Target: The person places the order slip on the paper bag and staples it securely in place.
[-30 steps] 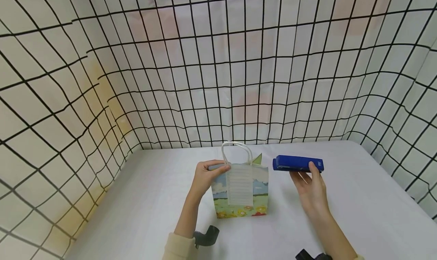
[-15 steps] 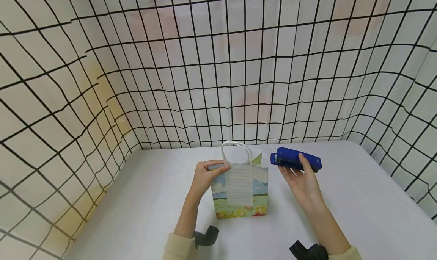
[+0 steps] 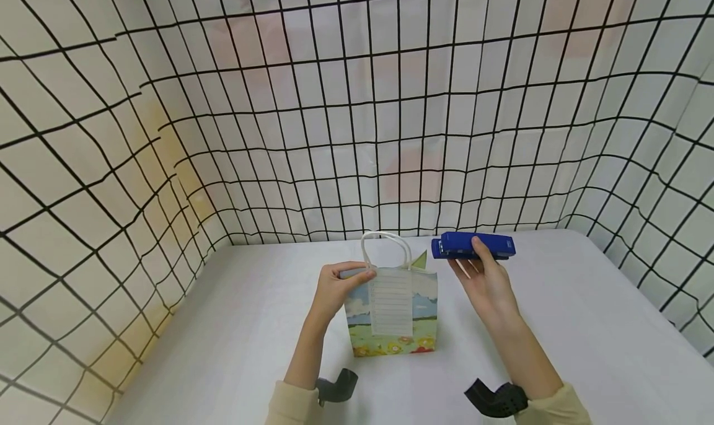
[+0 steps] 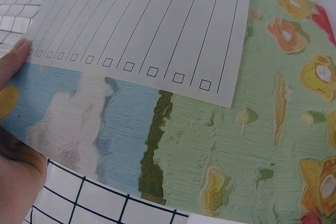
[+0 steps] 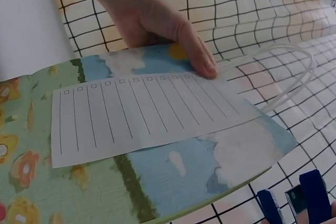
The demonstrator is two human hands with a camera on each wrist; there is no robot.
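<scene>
A small paper gift bag [image 3: 362,341], painted with sky, meadow and flowers, stands upright mid-table. A white checklist sheet [image 3: 392,307] with lines and small boxes lies against its front, reaching the top edge. My left hand [image 3: 330,292] pinches the bag's upper left edge, thumb at the sheet's corner; the left wrist view shows the thumb [image 4: 14,61] on the front face. My right hand [image 3: 489,289] grips a blue stapler [image 3: 454,245], raised to the right of the bag, thumb on its near side. In the right wrist view the stapler's nose [image 5: 316,198] shows a gap between its arms.
White cord handles [image 3: 387,234] rise from the bag's top. A green pointed piece [image 3: 421,261] sticks up behind its right corner. Black grid netting [image 3: 390,121] over white sheeting walls the white table [image 3: 251,301]. Dark wrist cameras [image 3: 499,400] sit on both wrists.
My right hand has carried the stapler up and to the left, closer to the bag. The stapler tilted partway and is nearly level now. My left hand and the bag have stayed put.
</scene>
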